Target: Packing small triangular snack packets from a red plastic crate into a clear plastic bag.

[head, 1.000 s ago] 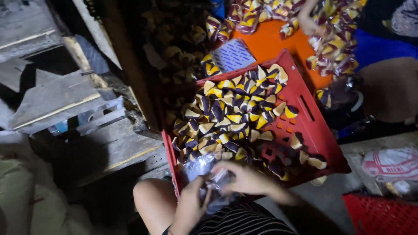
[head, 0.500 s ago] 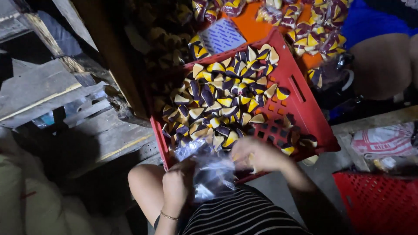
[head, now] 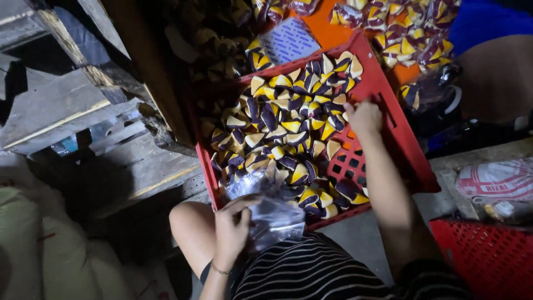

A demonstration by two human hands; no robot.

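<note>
Bagging under way, crate nowhere near empty

Left hand [head: 232, 229] pinches the mouth of a clear plastic bag [head: 272, 214] at the near edge of the red crate [head: 408, 158]; right hand [head: 363, 116] reaches in at the far right side, fingers curled onto the yellow-and-purple triangular pieces [head: 288, 125]. Bag looks lightly filled at best; most pieces remain heaped across the crate, bare grid showing only near the right corner.

We see a red plastic crate [head: 397, 130] with a lattice floor, heaped with triangular pieces [head: 288, 119] patterned in yellow, cream and dark purple. Just below the crate lie a clear, glossy plastic bag [head: 272, 214] and a black-and-white striped garment [head: 311, 272]. Above the crate spreads an orange surface [head: 327, 30].
</note>
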